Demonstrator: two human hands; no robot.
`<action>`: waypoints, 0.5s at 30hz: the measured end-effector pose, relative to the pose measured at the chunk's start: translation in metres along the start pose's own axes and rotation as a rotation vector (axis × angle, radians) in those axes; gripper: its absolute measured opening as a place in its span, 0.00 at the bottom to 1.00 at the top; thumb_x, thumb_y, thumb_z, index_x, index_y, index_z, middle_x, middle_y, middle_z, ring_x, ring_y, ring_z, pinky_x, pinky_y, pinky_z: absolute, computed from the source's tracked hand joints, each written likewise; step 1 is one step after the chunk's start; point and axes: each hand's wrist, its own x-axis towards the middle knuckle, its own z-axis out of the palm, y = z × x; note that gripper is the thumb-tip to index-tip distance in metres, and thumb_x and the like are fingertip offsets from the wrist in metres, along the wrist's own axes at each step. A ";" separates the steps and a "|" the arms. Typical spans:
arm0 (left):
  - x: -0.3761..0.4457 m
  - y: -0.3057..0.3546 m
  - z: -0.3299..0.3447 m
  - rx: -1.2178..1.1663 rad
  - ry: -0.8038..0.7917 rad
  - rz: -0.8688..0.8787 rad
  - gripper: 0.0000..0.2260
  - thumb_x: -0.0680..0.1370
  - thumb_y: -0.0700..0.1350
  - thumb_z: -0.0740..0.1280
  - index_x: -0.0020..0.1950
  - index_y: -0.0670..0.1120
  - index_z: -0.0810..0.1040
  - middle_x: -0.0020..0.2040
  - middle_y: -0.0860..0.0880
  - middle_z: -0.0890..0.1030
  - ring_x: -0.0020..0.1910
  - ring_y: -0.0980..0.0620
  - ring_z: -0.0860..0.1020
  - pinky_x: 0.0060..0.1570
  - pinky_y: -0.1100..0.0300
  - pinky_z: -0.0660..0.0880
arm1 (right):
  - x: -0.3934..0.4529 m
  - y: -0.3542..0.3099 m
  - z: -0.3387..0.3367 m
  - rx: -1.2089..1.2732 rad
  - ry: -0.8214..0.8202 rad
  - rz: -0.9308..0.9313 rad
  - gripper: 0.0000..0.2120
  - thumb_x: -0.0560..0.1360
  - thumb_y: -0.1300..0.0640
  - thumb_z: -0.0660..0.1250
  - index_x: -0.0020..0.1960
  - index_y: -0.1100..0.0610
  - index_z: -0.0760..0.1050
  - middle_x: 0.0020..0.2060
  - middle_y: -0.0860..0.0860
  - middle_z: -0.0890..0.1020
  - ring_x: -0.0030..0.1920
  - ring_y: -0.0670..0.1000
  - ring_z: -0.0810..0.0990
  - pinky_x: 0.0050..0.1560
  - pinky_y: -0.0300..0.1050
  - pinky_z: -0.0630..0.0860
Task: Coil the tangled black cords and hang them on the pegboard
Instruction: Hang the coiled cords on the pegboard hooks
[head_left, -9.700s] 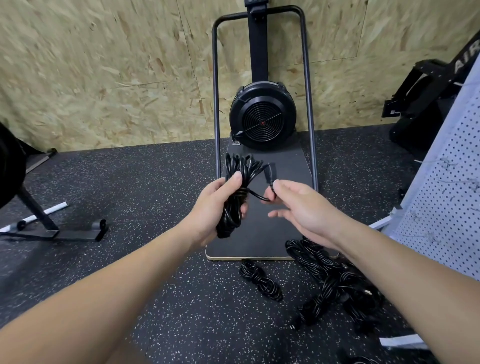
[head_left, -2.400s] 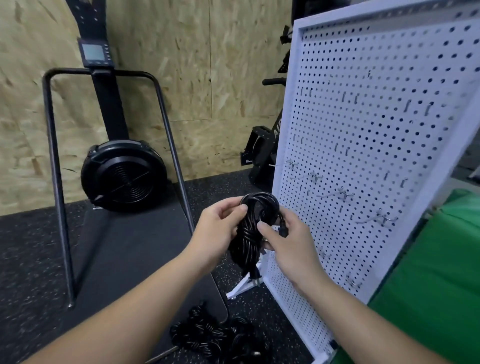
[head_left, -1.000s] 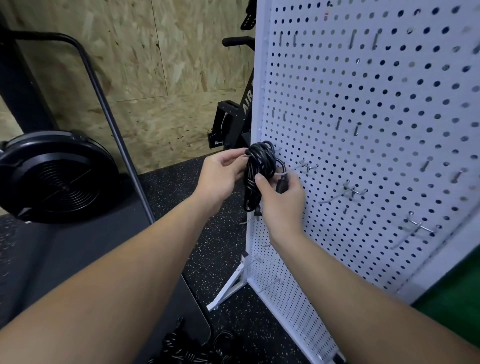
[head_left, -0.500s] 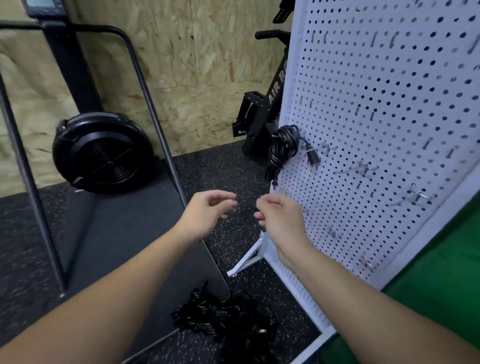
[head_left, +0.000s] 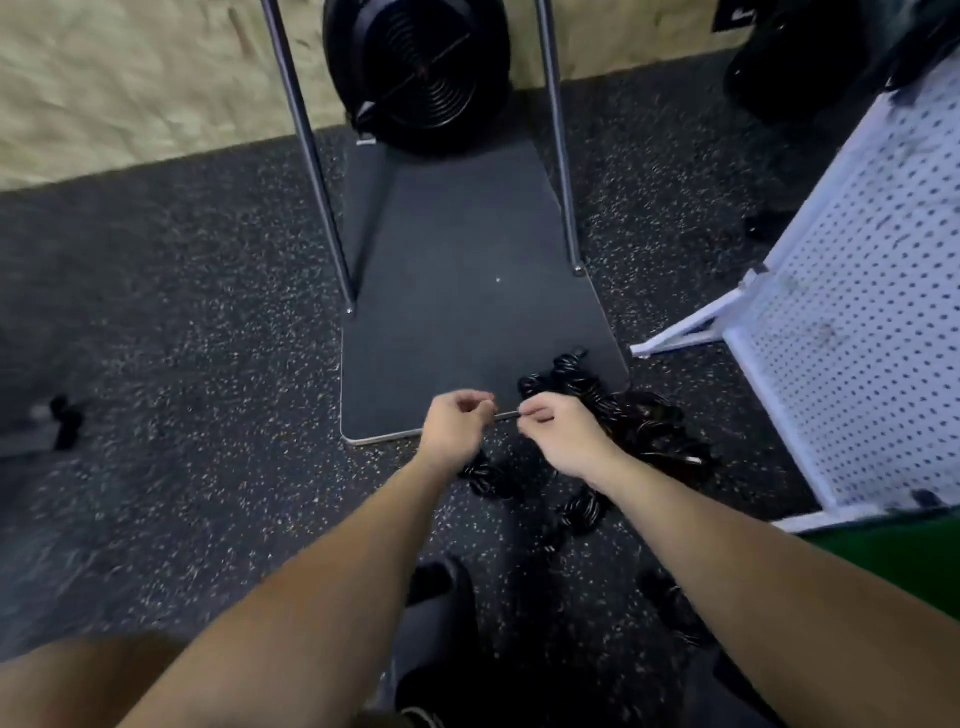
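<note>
Now the person looks down at the floor (head_left: 171, 364), where the heap of tangled black cords (head_left: 613, 410) lies partly on the corner of the dark mat (head_left: 457, 291) and partly on the speckled rubber, with a few looser bundles nearer the feet. The white pegboard (head_left: 872, 312) stands at the right, just beside the heap. Both hands hover above the near edge of the mat, close together. The left hand (head_left: 453, 427) has its fingers curled, and the right hand (head_left: 558, 431) is curled likewise; a thin dark line runs between them, but blur makes it hard to say whether that is a cord pinched by both or only the mat edge behind.

The step in hand looks like picking the next cord. To do it well, the person would best find one free end, draw that single cord out slowly so it does not drag the others, then wind even loops before turning to the pegboard.
</note>
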 end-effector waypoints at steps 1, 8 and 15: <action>0.003 -0.024 -0.002 0.013 0.042 -0.075 0.07 0.82 0.43 0.73 0.45 0.46 0.88 0.39 0.51 0.87 0.40 0.50 0.85 0.47 0.55 0.80 | 0.009 0.011 0.016 -0.026 -0.027 0.005 0.09 0.82 0.58 0.75 0.61 0.56 0.85 0.52 0.49 0.88 0.52 0.48 0.85 0.64 0.46 0.80; 0.018 -0.144 0.024 0.117 0.146 -0.544 0.31 0.84 0.62 0.68 0.68 0.33 0.78 0.64 0.35 0.84 0.65 0.35 0.82 0.64 0.50 0.78 | 0.065 0.062 0.087 -0.118 -0.226 0.100 0.24 0.86 0.50 0.68 0.81 0.54 0.72 0.75 0.51 0.78 0.74 0.53 0.78 0.78 0.54 0.72; 0.048 -0.155 0.048 -0.302 0.235 -0.569 0.19 0.80 0.60 0.74 0.59 0.45 0.83 0.53 0.49 0.87 0.56 0.45 0.86 0.63 0.49 0.81 | 0.098 0.086 0.115 -0.133 -0.307 0.176 0.23 0.88 0.55 0.65 0.82 0.54 0.71 0.74 0.51 0.79 0.72 0.52 0.78 0.75 0.49 0.73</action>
